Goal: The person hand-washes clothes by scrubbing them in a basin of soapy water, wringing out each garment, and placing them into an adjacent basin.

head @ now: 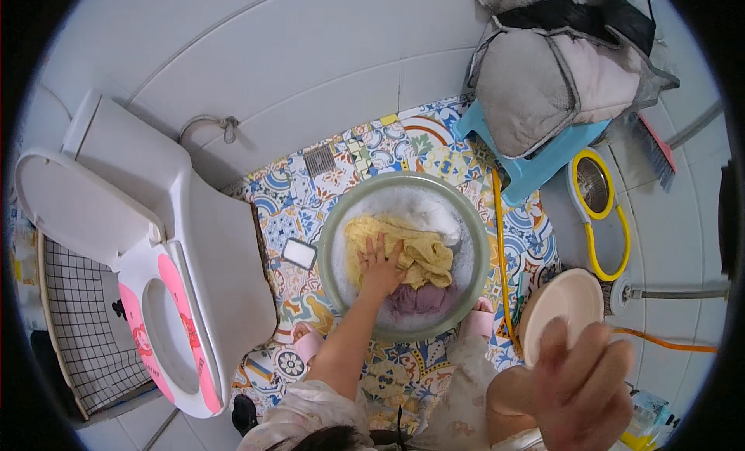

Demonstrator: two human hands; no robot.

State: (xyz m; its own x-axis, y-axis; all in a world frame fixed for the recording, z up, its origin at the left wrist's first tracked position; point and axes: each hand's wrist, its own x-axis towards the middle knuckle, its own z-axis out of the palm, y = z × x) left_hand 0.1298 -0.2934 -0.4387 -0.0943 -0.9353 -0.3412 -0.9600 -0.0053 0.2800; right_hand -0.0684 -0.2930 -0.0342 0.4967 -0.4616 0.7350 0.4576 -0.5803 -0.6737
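My left hand (381, 267) lies flat with spread fingers on a wet yellow cloth (428, 253) in a round green basin (325, 247). White suds (396, 198) surround the cloth, and a whiter item or thick foam (439, 218) shows at the upper right. Partly under the yellow cloth, a purple cloth (425, 299) sits in the water. My right hand (573, 387) is raised close to the camera, right of the basin and blurred. Its fingers look curled; no object shows in it, but the palm side is hidden.
A white soap bar or block (300, 253) lies left of the basin, near a toilet (227, 264) with a pink-patterned seat. A yellow hose (498, 235) runs along the right. Beyond stand a blue stool (538, 166) under grey padded fabric (521, 84), a beige basin (532, 317) and a mop bucket (608, 235).
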